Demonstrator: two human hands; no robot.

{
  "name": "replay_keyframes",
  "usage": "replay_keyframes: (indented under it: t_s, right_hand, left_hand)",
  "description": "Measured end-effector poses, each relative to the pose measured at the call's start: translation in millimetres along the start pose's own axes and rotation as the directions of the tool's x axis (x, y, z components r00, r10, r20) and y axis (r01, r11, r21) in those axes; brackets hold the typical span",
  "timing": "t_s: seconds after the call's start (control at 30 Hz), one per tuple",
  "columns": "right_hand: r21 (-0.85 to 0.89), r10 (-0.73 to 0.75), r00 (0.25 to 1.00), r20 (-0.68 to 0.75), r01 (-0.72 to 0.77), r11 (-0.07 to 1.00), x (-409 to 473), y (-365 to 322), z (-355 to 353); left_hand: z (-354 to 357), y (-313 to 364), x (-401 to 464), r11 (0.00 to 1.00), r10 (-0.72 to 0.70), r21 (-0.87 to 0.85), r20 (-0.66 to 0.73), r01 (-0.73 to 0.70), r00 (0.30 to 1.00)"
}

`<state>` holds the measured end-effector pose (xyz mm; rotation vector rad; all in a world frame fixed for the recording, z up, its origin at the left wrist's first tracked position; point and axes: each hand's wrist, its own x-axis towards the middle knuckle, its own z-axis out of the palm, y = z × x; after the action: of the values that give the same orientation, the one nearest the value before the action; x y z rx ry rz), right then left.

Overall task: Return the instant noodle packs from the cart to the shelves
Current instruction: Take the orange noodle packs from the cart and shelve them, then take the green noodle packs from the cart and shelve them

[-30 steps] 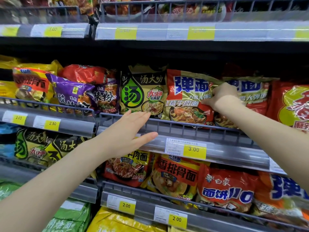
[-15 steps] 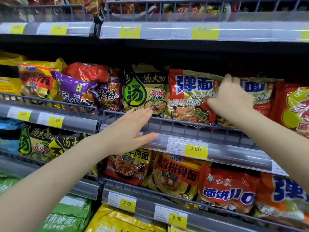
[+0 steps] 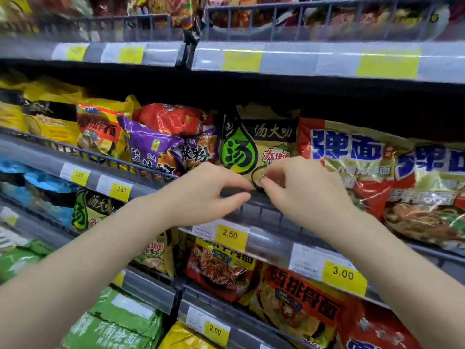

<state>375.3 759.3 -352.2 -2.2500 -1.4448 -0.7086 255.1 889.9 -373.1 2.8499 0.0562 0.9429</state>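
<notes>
— Since only the head view shows this, where does the green-and-tan noodle pack (image 3: pixel 254 149) sit against the hands?
— It stands upright on the middle shelf (image 3: pixel 264 215), its lower edge tucked behind the wire front rail (image 3: pixel 151 170), long axis vertical. Both hands meet right at that lower edge, the pack rising above and just beyond them.
— Which hand is nearer?
— The right hand (image 3: pixel 302 187); its curled fingertips (image 3: pixel 266 181) seem to touch the pack's bottom corner. Whether they pinch the film, I cannot tell.
— And the left hand (image 3: pixel 208 190)?
— Half-curled, thumb under the fingers, at the rail just left of the pack. It appears to hold nothing, though blur hides the contact.
— Next move?
— Probably nudging the pack straight, back behind the rail
</notes>
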Motion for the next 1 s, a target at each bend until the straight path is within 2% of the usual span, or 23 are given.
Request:
replay_keyframes:
  t_s: [0.13,0.23,0.37,0.53,0.63,0.77,1.0]
  right_hand:
    - [0.025,-0.056,0.997,0.045,0.055,0.998,17,-20,2]
    - [0.07,-0.041,0.985,0.168,0.03,0.997,30,-38,-5]
    - [0.086,-0.053,0.924,0.378,0.023,0.996,52,-64,-34]
    - [0.126,-0.122,0.854,0.506,0.066,0.99,87,-106,-98]
    - [0.136,-0.165,0.824,0.542,0.107,0.985,113,-134,-143]
    - [0.189,-0.218,0.783,0.582,0.13,0.973,143,-177,-197]
    - [0.339,-0.454,0.698,0.554,0.308,0.889,155,-287,-251]
  left_hand:
    - [-30,-27,-14,0.986,-0.038,0.163,0.022,0.034,0.999]
    - [-62,-39,-27,0.965,-0.123,0.242,0.09,0.098,0.988]
    - [-118,-48,-40,0.917,-0.246,0.373,0.253,0.141,0.936]
    - [-208,-41,-43,0.874,-0.373,0.445,0.353,0.196,0.858]
    - [-275,-25,-46,0.847,-0.459,0.458,0.368,0.272,0.809]
    - [-366,2,-60,0.748,-0.623,0.523,0.343,0.408,0.703]
    - [-483,57,-143,0.567,-0.77,0.644,0.194,0.513,0.608]
